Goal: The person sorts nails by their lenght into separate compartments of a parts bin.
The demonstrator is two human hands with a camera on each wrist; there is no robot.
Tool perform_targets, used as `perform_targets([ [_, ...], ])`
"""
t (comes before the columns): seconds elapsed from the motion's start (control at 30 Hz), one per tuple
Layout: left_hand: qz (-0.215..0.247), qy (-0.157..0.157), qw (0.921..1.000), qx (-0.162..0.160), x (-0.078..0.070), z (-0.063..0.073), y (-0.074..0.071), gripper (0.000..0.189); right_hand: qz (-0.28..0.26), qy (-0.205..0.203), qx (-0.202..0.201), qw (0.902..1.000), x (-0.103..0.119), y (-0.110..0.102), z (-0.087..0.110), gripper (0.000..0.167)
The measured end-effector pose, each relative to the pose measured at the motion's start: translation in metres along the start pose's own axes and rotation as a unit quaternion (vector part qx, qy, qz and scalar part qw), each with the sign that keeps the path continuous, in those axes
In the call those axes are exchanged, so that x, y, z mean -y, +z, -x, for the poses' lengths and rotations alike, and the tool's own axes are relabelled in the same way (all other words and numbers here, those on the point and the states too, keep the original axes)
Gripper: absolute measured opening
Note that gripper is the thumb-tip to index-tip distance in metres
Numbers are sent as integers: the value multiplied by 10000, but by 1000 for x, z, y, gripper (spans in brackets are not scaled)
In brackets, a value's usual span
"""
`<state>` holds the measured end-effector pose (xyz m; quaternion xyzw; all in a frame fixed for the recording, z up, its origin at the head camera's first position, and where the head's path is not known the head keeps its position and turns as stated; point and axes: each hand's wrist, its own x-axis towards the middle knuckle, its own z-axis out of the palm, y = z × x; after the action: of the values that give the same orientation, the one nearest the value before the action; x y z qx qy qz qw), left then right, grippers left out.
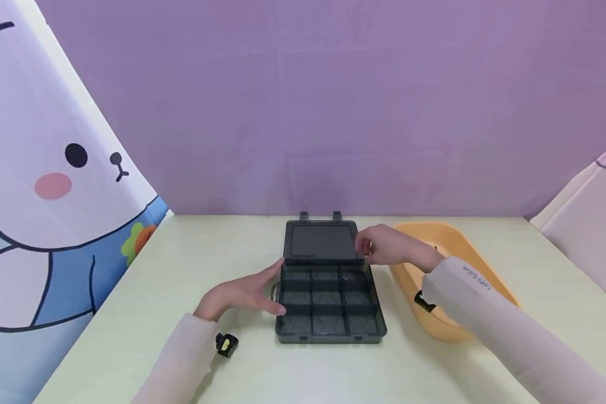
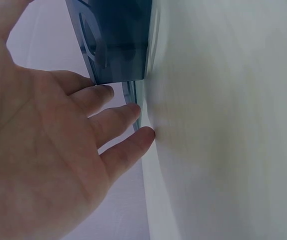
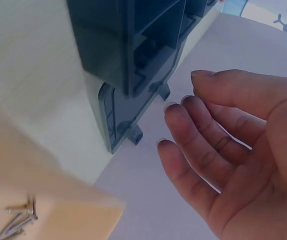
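Observation:
A dark translucent compartment box (image 1: 328, 342) lies on the table with its lid (image 1: 323, 238) folded back. A small pale thing (image 1: 344, 278) shows in its far right compartment. My left hand (image 1: 242, 293) is spread at the box's left side, thumb over the near left rim and fingers near the far corner, by the side handle (image 2: 94, 37). Loosely bent, with nothing between the fingers, my right hand (image 1: 386, 245) hovers by the lid's right edge. In the right wrist view, its fingertips (image 3: 176, 112) are apart from the box.
A yellow-orange tub (image 1: 454, 235) stands right of the box, under my right forearm. Several screws (image 3: 21, 220) lie in it. A purple backdrop (image 1: 303, 112) rises behind the table, with a cartoon-printed cloth (image 1: 55, 140) at the left.

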<state>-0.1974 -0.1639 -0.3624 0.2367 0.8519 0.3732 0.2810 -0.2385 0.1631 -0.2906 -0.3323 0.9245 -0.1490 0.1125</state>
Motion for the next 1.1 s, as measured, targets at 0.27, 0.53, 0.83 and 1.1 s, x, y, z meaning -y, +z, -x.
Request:
perform_targets([
  [0.27,3,55,10000,30,1,-2,0,113,-40,142,-285,9995,-16,-12,19,19],
  [0.53,44,-2,10000,51,0,-3,-1,112,-81,233,-421,9988,-28,-22,34,21],
  [0.83,131,50,9999,90,1,-1,-1,114,-158,80,-530,9984,-39,-23,48,22],
  [1.1,117,-67,9999,53,0,-1,-1,112,-69,217,-697,9973,-56,-18,57,21],
])
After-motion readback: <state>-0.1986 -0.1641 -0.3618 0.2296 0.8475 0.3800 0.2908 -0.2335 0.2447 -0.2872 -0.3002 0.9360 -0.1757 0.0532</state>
